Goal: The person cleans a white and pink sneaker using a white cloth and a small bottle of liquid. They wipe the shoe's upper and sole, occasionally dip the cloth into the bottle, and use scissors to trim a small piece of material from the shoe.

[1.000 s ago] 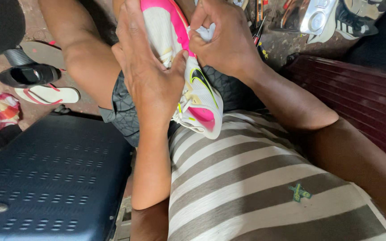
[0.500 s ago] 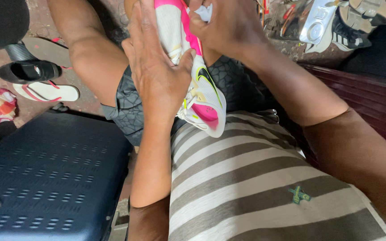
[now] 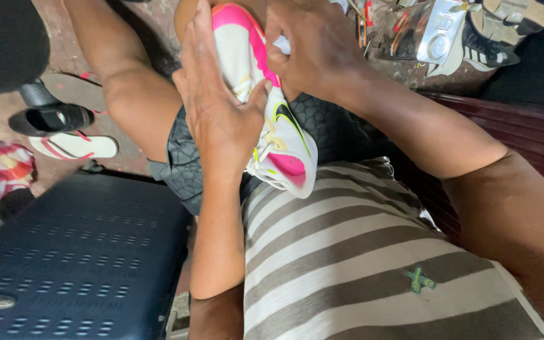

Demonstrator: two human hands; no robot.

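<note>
A white and pink sports shoe (image 3: 284, 141) with a black and yellow mark rests on my lap, sole side turned to the left. My left hand (image 3: 218, 113) lies flat along the sole and grips the shoe, thumb pressed on its side. My right hand (image 3: 313, 47) is closed on a small white cloth (image 3: 283, 44) and presses it against the pink edge near the top of the shoe. My striped shirt (image 3: 347, 252) fills the lower part of the view.
A dark blue perforated plastic seat (image 3: 77, 258) sits at the lower left. Black and white sandals (image 3: 64, 129) lie on the floor at the left. Tools, a silver device (image 3: 439, 28) and more shoes lie at the top right, behind a dark red ribbed surface (image 3: 524, 138).
My right hand with the cloth has shifted slightly along the pink edge of the shoe. The left hand keeps its grip; the view has moved a little.
</note>
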